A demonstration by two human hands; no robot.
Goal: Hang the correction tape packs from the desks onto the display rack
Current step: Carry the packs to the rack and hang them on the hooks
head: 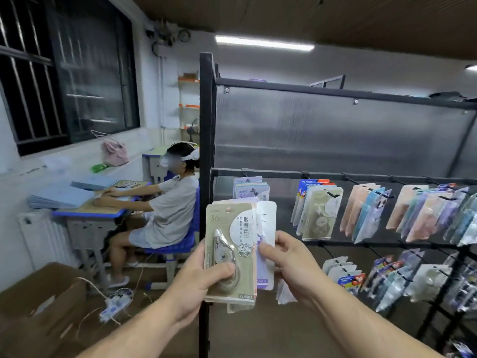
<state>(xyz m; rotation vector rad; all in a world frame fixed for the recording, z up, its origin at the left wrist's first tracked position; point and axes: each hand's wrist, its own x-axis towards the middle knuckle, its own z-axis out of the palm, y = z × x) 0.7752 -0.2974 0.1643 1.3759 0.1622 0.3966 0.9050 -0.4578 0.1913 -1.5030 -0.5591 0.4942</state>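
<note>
- Correction tape packs [232, 254], flat cards in beige, white and lilac with clear plastic blisters, are held as a small stack in front of the rack's left post. None of them is hung yet.
- The left hand [201, 277] grips the stack from its lower left side, with the thumb laid across the beige front pack and the fingers behind.
- The right hand [286, 259] pinches the right edge of a white pack at the back of the stack. I judge that it is separating one pack for hanging.
- The black metal display rack [206, 125] already carries many packs. The upper row of hanging packs [320, 213] has several full groups, and the lower row of hanging packs [343, 272] has some too, so a good part of the work seems done.
- A lilac group [251, 188] hangs at the left end of the upper bar, just behind the held stack.
- At least the held stack is left to hang.
- The blue-edged school desk [87, 210] at the left, where a seated person [170, 208] works, shows sheets. I cannot tell if packs remain there.
</note>
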